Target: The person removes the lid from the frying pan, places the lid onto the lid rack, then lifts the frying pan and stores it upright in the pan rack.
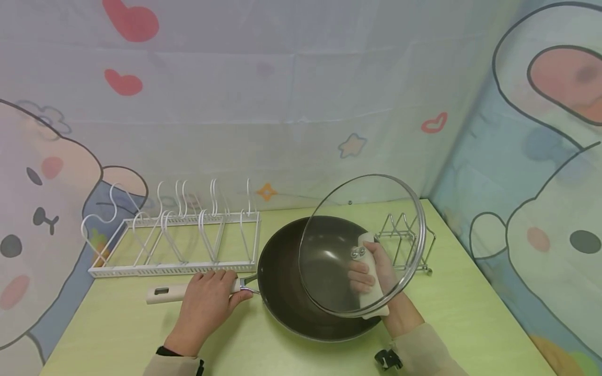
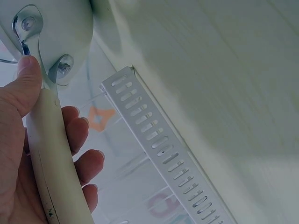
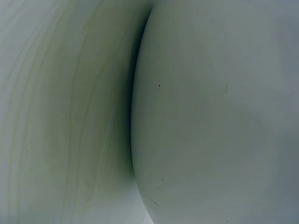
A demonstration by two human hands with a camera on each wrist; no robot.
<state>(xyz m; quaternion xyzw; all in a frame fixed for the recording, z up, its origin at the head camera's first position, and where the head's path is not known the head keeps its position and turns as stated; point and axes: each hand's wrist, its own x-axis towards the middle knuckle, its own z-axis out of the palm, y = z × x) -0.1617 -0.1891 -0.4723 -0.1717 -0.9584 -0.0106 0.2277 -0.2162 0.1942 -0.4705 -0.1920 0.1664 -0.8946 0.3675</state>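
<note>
A dark-lined frying pan (image 1: 287, 282) with a pale outside sits on the table. My left hand (image 1: 209, 300) grips its cream handle (image 1: 164, 294), thumb toward the pan; the left wrist view shows the fingers curled round that handle (image 2: 51, 149). Over the pan's right part, a clear glass lid (image 1: 329, 261) with a metal rim is held tilted. My right hand (image 1: 384, 266) grips the lid's cream handle (image 1: 371, 287), seen through the glass. In the right wrist view only the pan's pale outer wall (image 3: 201, 116) shows, neither hand nor lid.
A white rack (image 1: 174, 269) with several upright curved dividers stands left of the pan, close behind its handle. At the right, a small metal wire rack (image 1: 425, 250) is partly behind the lid. A printed cloth (image 1: 235, 104) hangs behind the green table (image 1: 470, 324).
</note>
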